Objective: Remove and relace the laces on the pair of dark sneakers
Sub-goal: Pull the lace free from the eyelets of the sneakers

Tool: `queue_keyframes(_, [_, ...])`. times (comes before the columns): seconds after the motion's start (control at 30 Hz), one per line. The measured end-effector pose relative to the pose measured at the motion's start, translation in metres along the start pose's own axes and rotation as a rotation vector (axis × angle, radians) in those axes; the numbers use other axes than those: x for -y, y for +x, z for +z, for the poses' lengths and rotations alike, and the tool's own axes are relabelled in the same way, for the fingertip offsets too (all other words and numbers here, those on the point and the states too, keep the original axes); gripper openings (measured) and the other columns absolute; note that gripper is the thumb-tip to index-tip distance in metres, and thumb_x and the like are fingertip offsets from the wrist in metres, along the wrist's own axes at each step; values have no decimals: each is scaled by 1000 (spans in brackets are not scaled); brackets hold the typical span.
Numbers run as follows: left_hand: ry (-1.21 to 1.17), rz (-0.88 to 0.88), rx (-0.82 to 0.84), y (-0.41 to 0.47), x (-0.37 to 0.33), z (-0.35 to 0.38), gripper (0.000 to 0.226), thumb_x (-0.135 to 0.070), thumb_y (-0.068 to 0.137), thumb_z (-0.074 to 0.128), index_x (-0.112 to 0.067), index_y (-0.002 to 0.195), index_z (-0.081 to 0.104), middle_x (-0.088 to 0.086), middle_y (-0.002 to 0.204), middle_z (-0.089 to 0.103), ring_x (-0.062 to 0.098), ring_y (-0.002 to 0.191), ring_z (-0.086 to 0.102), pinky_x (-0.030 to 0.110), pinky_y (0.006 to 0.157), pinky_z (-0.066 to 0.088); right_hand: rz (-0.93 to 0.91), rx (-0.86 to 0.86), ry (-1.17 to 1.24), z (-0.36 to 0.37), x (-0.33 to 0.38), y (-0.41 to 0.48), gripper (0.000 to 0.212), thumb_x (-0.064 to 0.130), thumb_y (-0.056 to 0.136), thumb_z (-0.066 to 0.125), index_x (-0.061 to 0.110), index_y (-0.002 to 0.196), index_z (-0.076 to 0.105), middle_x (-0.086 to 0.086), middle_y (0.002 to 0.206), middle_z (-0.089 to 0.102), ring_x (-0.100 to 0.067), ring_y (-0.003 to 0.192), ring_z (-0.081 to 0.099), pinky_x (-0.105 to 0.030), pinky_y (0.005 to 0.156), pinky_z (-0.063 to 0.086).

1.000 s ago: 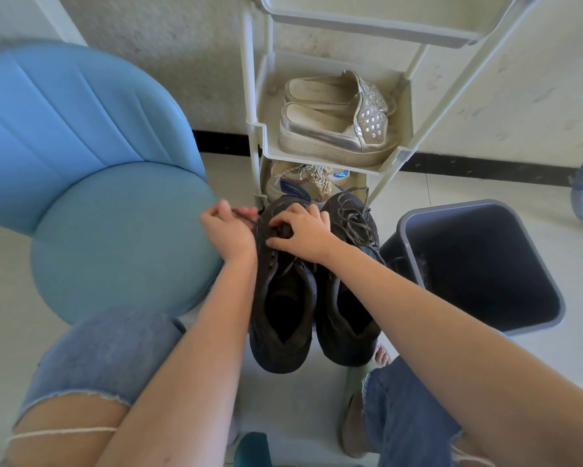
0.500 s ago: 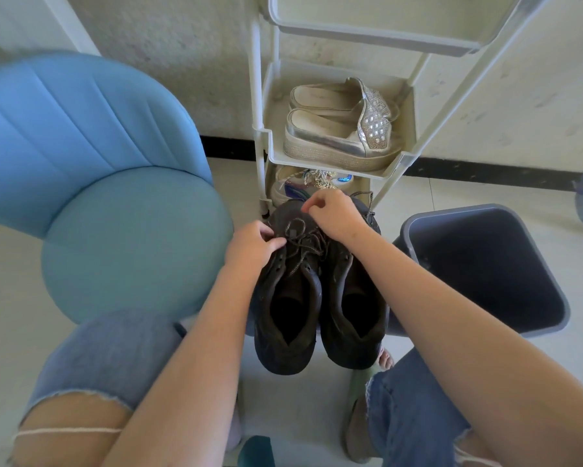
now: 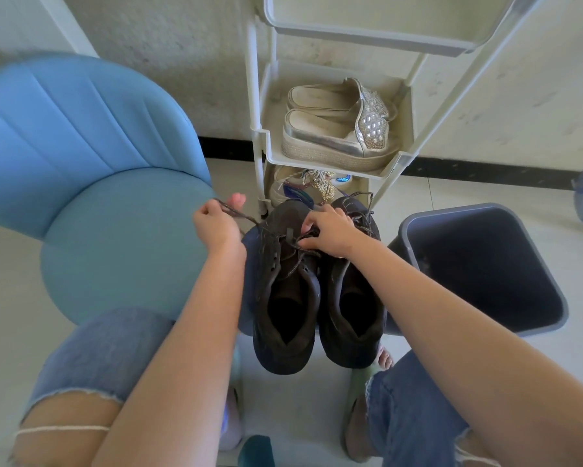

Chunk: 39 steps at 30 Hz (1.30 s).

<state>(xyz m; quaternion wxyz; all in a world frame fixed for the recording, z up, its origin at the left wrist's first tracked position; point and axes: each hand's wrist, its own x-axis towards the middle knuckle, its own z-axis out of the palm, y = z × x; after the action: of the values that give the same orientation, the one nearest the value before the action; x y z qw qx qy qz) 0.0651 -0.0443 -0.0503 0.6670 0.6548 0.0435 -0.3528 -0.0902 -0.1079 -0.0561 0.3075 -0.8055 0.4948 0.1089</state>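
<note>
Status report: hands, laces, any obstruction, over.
Left hand grips lace end, drawn sideways from left-side sneaker. Right hand pinches lace at its tongue. Right-side sneaker laced. Grey bin beside pair, not blocking.

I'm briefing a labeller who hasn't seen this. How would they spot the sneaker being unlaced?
Find the white shoe rack against the wall; two dark sneakers stand before it, between the blue chair and grey bin. It is the sneaker nearer the chair: the left hand holds its lace stretched sideways, while its neighbour's laces look threaded.
</note>
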Motion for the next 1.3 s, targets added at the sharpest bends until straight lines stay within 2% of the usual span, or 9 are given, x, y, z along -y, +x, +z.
queue_keyframes(0.13, [1, 116, -47, -1, -4, 2, 14, -5, 99, 23, -5, 95, 37, 6, 66, 46, 10, 41, 54, 30, 48, 49, 32, -67, 140, 3, -3, 4, 27, 29, 88, 67, 11, 106, 58, -10, 115, 58, -28, 115, 47, -39, 97, 41])
queue_keyframes(0.27, [270, 96, -55, 5, 14, -2, 12, -8, 99, 25, -6, 97, 37, 4, 67, 46, 21, 55, 44, 32, 52, 41, 62, -151, 662, -15, 0, 1, 11, 15, 94, 58, 8, 102, 55, -4, 81, 66, -18, 76, 65, -27, 73, 50])
queue_keyframes(0.4, [479, 119, -46, 1, 21, -9, 11, -10, 100, 28, -10, 101, 39, 4, 78, 56, 21, 69, 50, 23, 55, 35, 291, -224, 1437, -42, 3, -2, 15, 14, 102, 41, 12, 91, 51, 4, 45, 40, -13, 41, 42, -31, 55, 54])
queue_keyframes(0.47, [515, 120, -23, -3, 21, -9, 12, -12, 100, 31, -10, 104, 42, 11, 92, 59, 29, 88, 60, 16, 50, 36, 385, -358, 1510, -49, 2, -1, 16, 16, 103, 37, 11, 96, 50, 3, 48, 39, -10, 33, 36, -33, 59, 51])
queue_keyframes(0.7, [792, 180, 169, -4, 26, -8, 24, -17, 97, 45, -2, 110, 59, 15, 110, 65, 27, 93, 58, 27, 70, 39, 340, -534, 1257, -56, 2, 1, 9, 14, 95, 50, 8, 99, 55, -6, 84, 61, -16, 62, 54, -30, 66, 52])
queue_keyframes(0.87, [1156, 260, 328, -9, 30, -7, 28, -24, 92, 58, -2, 109, 59, 15, 111, 62, 32, 105, 56, 34, 83, 42, 237, -672, 280, -46, 1, -1, 59, 13, 88, 53, 4, 142, 30, -18, 150, 16, -32, 134, 28, -42, 112, 32])
queue_keyframes(1.0, [1296, 259, 363, -11, 26, -3, 36, -28, 94, 57, 3, 114, 55, 20, 118, 59, 36, 111, 53, 38, 87, 41, -141, -363, 148, -22, 25, -10, 41, 26, 92, 55, 18, 133, 52, -9, 133, 53, -15, 92, 61, -30, 82, 53])
queue_keyframes(1.13, [1351, 134, 405, -14, 20, 2, 40, -25, 98, 49, 5, 124, 52, 23, 129, 54, 36, 121, 50, 37, 94, 38, -257, -5, -237, 8, 27, -4, 67, 41, 86, 64, 19, 144, 40, -2, 150, 40, -24, 136, 36, -39, 112, 30])
queue_keyframes(1.3, [1371, 27, 420, -9, 14, 4, 41, -21, 101, 44, 5, 133, 44, 21, 138, 47, 36, 128, 44, 38, 101, 35, -157, -5, -141, 14, 23, 0, 63, 28, 83, 64, 21, 142, 43, 8, 151, 34, -20, 133, 40, -37, 103, 36])
